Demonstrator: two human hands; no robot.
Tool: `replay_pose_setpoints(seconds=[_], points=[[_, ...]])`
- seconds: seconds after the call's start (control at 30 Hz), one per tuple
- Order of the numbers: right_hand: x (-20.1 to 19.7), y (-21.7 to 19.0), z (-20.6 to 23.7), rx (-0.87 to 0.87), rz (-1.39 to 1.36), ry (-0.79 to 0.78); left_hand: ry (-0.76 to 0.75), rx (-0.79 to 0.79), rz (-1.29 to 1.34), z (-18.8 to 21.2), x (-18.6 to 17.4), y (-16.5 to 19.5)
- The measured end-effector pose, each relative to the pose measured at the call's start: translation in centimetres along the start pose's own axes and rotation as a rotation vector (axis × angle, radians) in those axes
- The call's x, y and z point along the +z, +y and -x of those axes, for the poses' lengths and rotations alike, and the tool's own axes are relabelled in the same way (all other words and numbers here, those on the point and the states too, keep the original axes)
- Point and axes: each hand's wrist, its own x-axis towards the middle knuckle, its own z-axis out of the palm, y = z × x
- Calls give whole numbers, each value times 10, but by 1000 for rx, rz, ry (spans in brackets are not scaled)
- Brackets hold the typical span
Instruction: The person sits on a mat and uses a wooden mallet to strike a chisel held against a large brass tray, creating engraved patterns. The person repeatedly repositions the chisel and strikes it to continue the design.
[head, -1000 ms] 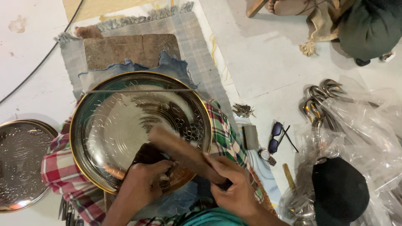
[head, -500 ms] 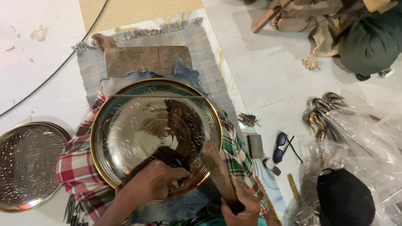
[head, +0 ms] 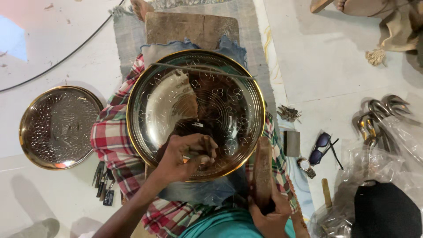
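Observation:
A large round brass plate [head: 154, 94] with a gold rim and engraved patterns rests on my lap over checked cloth. My left hand [head: 187, 155] is closed around a small metal chisel and presses it onto the plate's near part. My right hand [head: 271, 216] grips a wooden mallet [head: 263, 169], held upright beside the plate's right rim, clear of the chisel.
A second engraved brass plate [head: 57, 125] lies on the floor at left. Several small chisels [head: 103, 183] lie near it. A wooden board [head: 191, 27] sits past the big plate. Sunglasses [head: 320, 147], a wristwatch [head: 305, 165], plastic bags [head: 383, 145] and a black cap [head: 385, 211] are at right.
The mallet has swung from across the plate to its right side and stands upright. My left hand stays on the chisel. The view has shifted and come closer.

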Motion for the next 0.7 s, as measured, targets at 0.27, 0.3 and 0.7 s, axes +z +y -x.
replay_pose_setpoints(seconds=[0.27, 0.3, 0.7], points=[[-9, 8, 0, 65, 123, -88, -258, -39, -336, -7, -1, -1], [-8, 6, -2, 43, 106, -81, -293, -37, -448, -11, -3, -2], [6, -17, -3, 53, 186, -25, -569, 186, -616, -34, -10, -17]])
